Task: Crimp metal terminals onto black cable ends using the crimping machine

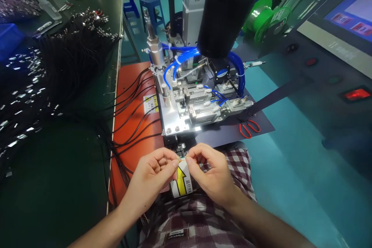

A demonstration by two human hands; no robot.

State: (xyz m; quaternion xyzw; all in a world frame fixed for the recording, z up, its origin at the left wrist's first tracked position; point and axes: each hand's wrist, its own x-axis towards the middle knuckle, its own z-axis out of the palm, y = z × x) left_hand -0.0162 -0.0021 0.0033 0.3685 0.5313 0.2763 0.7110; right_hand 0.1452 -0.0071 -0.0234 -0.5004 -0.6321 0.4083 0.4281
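Fine coloured wires (pixel 181 159), orange and greenish, show between my fingertips just in front of the machine. My left hand (pixel 155 172) pinches them from the left with thumb and forefinger. From the right, my right hand (pixel 213 174) closes thumb and forefinger on the other end of the same short stretch; the exact tips are hidden. Below the wires lies a white label (pixel 175 190) with a yellow arrow. Right beyond my fingers is a small black fixture (pixel 180 149) at the front of the metal machine (pixel 171 114).
Black cables (pixel 130 141) run over the orange board (pixel 123 85) into the machine's left side. A large heap of black cables (pixel 75 54) covers the left bench. Red-handled scissors (pixel 245 130) lie at right. A green spool (pixel 258 17) and a control panel (pixel 328 62) stand beyond.
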